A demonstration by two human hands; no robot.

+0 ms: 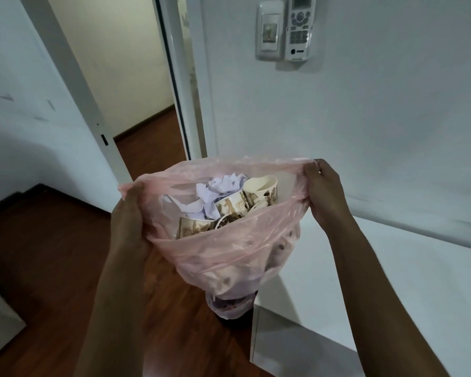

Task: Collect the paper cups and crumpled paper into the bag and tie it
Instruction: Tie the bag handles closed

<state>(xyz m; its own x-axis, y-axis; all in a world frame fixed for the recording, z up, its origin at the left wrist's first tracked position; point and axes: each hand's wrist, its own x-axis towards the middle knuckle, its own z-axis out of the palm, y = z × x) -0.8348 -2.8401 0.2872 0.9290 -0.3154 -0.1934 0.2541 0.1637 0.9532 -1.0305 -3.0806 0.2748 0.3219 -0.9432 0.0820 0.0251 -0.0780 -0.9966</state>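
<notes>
While both hands hold the mouth of the bag (229, 248) apart at the centre of the frame, the collecting looks finished and tying is the step in hand. At centre left, the left hand (132, 213) grips the near-left rim, fingers curled round the thin pink plastic. Just right of it, inside the opening, crumpled paper (218, 186) sits beside the paper cups (261, 190), about 4 visible, lying tilted and piled against one another. At centre right, the right hand (321, 189) pinches the far-right rim, stretching it taut. The bag hangs in the air over the wooden floor (52, 254), its bottom near the corner of the white surface (392, 281) at lower right.

To tie well, I would bring the 2 gripped rims together above the contents, press the load down first so no cup rim pokes up, squeeze out air, then twist and knot gently; plastic this thin probably tears if yanked.
</notes>
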